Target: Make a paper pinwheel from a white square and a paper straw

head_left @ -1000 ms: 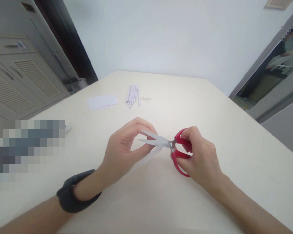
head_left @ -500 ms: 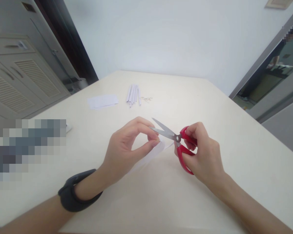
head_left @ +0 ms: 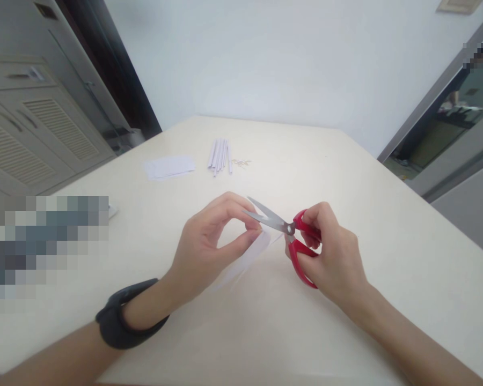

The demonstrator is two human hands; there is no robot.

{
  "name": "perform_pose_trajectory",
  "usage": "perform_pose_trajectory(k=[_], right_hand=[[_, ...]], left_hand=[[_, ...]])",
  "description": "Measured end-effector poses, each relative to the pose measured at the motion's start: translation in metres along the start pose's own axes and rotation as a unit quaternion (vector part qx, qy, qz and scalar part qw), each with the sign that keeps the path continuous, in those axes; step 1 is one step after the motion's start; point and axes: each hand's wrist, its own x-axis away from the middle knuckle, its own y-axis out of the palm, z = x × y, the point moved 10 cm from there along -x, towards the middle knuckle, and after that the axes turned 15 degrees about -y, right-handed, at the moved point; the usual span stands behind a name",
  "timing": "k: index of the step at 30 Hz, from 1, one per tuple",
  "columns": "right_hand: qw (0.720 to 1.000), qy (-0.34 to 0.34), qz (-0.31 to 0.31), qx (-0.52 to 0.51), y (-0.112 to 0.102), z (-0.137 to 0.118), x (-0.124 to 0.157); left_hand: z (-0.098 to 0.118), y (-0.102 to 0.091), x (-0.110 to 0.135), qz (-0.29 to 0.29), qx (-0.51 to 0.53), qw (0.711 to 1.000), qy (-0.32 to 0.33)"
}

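Observation:
My left hand (head_left: 221, 241), with a dark band (head_left: 121, 316) on the wrist, pinches a thin white paper strip (head_left: 251, 254) between thumb and fingertips. The strip hangs down toward the lower left. My right hand (head_left: 334, 252) is closed round the red handles of a pair of scissors (head_left: 305, 262). Their metal blades are partly apart and point left, close by the left fingertips and above the strip. Whether the blades touch the paper cannot be made out.
Beyond my hands on the white table (head_left: 306, 161) lie several rolled white paper tubes (head_left: 220, 155), some small thin pieces (head_left: 240, 163) and flat white paper sheets (head_left: 169, 167). A blurred-out object (head_left: 44, 236) is at the left. Part of a person (head_left: 453, 102) shows at the far right.
The scissors and my right hand have shifted slightly left, and the gap between the blades has narrowed. My left hand keeps its pinch on the strip, almost unmoved.

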Motion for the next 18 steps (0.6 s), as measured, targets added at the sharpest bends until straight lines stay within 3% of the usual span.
perform_pose_trajectory(k=[14,18], right_hand=[[0.999,0.031,-0.01,-0.013,0.003,0.004,0.0],[0.999,0.045,-0.016,-0.023,0.005,0.006,0.001]], left_hand=[[-0.016,-0.001,0.0,0.005,0.095,0.993,-0.072],[-0.015,-0.005,0.0,0.029,0.073,0.994,-0.078]])
